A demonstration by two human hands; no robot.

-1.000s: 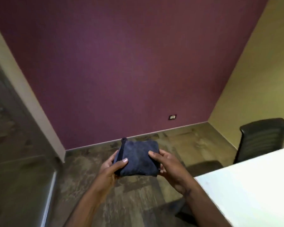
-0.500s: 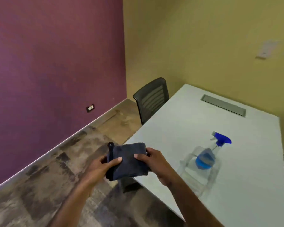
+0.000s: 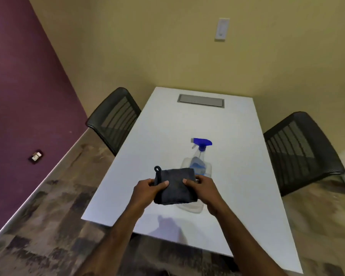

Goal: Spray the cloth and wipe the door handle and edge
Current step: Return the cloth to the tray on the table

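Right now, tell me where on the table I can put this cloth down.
Bare patches on the white table: the stretch between the spray bottle and the grey cable hatch, the strip left of the bottle toward the left chair, and the right side beside the right chair. It is crowded only under the cloth, where the bottle stands.

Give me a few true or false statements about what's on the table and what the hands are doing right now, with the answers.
1. Both hands hold the folded dark cloth. True.
2. The spray bottle lies on its side. False: it stands upright on the white table.
3. The right hand grips the bottle's trigger. False: it holds the cloth's edge.
4. A dark chair stands on each side of the table. True.
5. The left hand pinches the cloth beside its loop. True.
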